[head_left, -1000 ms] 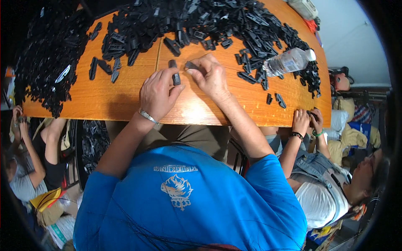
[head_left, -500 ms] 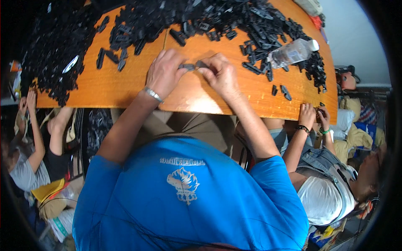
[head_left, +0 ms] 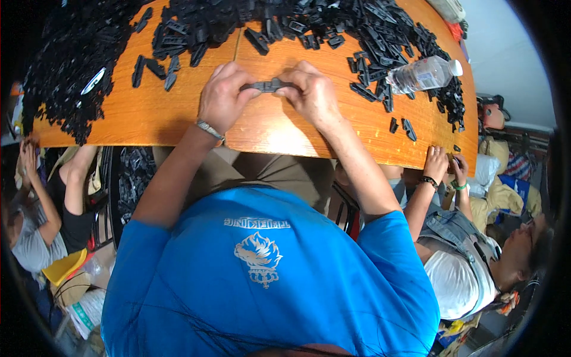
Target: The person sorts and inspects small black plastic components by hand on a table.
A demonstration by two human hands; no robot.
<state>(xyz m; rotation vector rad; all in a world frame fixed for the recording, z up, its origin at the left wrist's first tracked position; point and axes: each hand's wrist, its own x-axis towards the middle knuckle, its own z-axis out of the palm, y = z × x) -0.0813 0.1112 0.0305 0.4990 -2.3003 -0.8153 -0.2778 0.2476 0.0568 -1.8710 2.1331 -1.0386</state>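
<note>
Over the near part of the wooden table (head_left: 279,134), my two hands meet at small black plastic pieces (head_left: 264,87). My left hand (head_left: 224,98) pinches the left end between thumb and fingers. From the other side, my right hand (head_left: 314,96) grips the right end. The pieces touch and form one elongated strip; whether they are locked together I cannot tell. Beyond my hands lies a wide heap of similar black plastic pieces (head_left: 202,24), with a few loose pieces (head_left: 156,68) to the left of it.
A heap of small black parts (head_left: 65,71) covers the table's left side, a white oval thing (head_left: 93,81) on it. A clear plastic bottle (head_left: 423,75) lies among pieces at the right. A co-worker's hands (head_left: 445,163) work at the right edge; another person's hands (head_left: 28,157) are far left.
The two black pieces, apart half a second ago with one in each hand, now touch end to end between my fingers. The view has shifted slightly.
</note>
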